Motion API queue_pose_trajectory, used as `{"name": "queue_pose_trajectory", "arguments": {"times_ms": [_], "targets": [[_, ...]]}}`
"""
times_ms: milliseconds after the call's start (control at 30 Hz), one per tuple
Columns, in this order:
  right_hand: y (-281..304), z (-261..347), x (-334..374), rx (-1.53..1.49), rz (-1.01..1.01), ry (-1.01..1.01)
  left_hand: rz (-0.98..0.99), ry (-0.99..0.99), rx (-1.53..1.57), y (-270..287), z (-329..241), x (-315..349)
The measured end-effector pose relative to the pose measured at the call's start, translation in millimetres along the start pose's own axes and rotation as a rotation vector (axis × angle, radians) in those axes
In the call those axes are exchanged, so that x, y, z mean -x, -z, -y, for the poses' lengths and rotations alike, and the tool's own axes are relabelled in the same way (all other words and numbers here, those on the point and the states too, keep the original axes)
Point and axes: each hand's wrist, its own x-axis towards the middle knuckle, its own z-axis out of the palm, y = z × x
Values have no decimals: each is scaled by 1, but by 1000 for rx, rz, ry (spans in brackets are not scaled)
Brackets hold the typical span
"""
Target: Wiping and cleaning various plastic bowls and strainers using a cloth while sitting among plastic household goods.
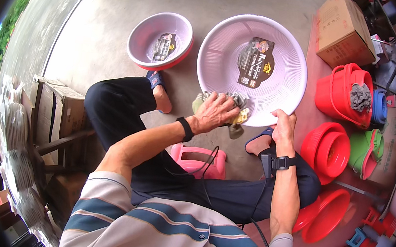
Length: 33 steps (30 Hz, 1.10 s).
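A large pale lilac plastic sieve basin (283,50) with a perforated wall is held up before me, its inside facing me. A dark printed label (256,62) sticks to its bottom. My right hand (284,125) grips the near right rim, thumb on the inner side. My left hand (217,110) presses a crumpled grey and yellowish cloth (240,101) against the near left rim, fingers curled over it. Part of the cloth hangs below the rim. Farther left, a smaller lilac basin (142,31) with a similar label rests in a red one (175,63) on the floor.
A pink plastic stool (199,158) stands between my legs. To the right are red buckets (338,102), red basins (323,148), a green bucket (365,148) and a cardboard box (345,35). More cartons (59,109) and wrapped stacks (13,133) line the left.
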Motion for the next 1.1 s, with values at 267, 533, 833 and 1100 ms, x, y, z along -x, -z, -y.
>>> {"name": "queue_pose_trajectory", "arguments": {"times_ms": [267,533,833,1100], "targets": [[12,11,-27,239,133,-21,24,-173,-92,16,60,17],[-38,-15,37,153,48,-223,-155,227,203,14,-32,-33],[11,-42,-4,56,1,-230,-10,113,234,-1,-49,-16],[30,-10,-34,167,177,-276,-18,-74,-141,-1,69,27]]}}
